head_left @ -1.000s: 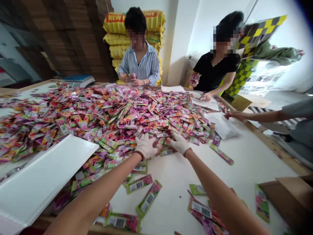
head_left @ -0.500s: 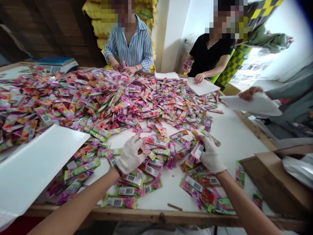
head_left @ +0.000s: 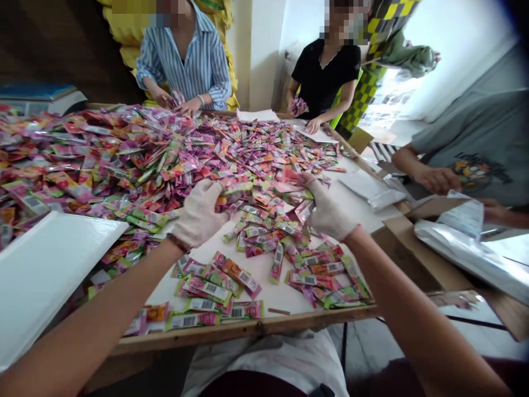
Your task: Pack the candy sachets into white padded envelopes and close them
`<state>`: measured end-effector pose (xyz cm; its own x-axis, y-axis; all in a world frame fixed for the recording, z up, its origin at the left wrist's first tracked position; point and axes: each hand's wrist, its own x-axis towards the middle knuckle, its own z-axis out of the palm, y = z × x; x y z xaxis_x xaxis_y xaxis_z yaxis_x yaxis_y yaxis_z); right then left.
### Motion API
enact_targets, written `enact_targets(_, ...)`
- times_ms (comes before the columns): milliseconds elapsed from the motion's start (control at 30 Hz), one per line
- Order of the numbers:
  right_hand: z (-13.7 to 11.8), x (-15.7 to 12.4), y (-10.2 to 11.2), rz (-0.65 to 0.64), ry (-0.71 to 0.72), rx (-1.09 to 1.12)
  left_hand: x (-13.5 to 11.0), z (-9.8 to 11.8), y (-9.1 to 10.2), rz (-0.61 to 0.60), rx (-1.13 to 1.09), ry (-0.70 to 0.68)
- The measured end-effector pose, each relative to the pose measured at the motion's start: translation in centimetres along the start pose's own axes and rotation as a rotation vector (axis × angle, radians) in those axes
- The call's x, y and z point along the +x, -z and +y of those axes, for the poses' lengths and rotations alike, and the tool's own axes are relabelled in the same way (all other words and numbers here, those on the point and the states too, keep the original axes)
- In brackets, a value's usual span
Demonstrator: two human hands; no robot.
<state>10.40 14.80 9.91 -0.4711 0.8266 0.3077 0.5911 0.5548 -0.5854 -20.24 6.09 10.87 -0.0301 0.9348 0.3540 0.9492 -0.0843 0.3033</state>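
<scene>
My left hand (head_left: pixel 200 214), in a pale knitted glove, reaches to the near edge of the heap of small sachets (head_left: pixel 149 149). Its fingers curve around the left side of some loose sachets, with the thumb apart. Across from it, my right hand (head_left: pixel 334 210), gloved too, lies along the right side of these sachets, fingers stretched forward and partly blurred. A sachet with a dark end (head_left: pixel 305 211) is against its thumb side; whether it is gripped is unclear. Between my forearms, several barcoded pink and green sachets (head_left: pixel 209 289) lie loosely on the white tabletop (head_left: pixel 264 298).
A white panel or tray (head_left: pixel 53 270) slants at the left. At the right stand an open cardboard box (head_left: pixel 413 248) and a clear plastic bundle (head_left: pixel 467 264). White bags (head_left: pixel 372 187) lie near the right edge. Three co-workers are around the table. A wooden rim (head_left: pixel 231 332) borders it.
Both my hands have moved forward toward the heap, and sachets between them have shifted. The view has turned rightward and down. The right co-worker's hand has left the white bag, which now lies down.
</scene>
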Motion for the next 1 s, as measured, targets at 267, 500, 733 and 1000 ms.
enact_targets(267, 3.9, -14.1, -3.8, -0.515, -0.453, -0.496, -14.0, 0.6, -5.3, -0.423, 0.228, -0.159)
enact_targets(500, -3.8, -9.3, -12.6, -0.527, -0.274, -0.367, -4.3, -6.3, -6.7, -0.452, 0.377, -0.123)
enact_targets(733, -1.8, -11.1, -6.2, -0.564, -0.304, -0.451, -5.1, -7.1, -2.8, -0.257, 0.456, -0.037)
enact_targets(1000, -3.1, -7.0, -2.7, -0.374, -0.220, -0.435, -5.3, 5.0, -4.5, -0.326, -0.205, -0.360)
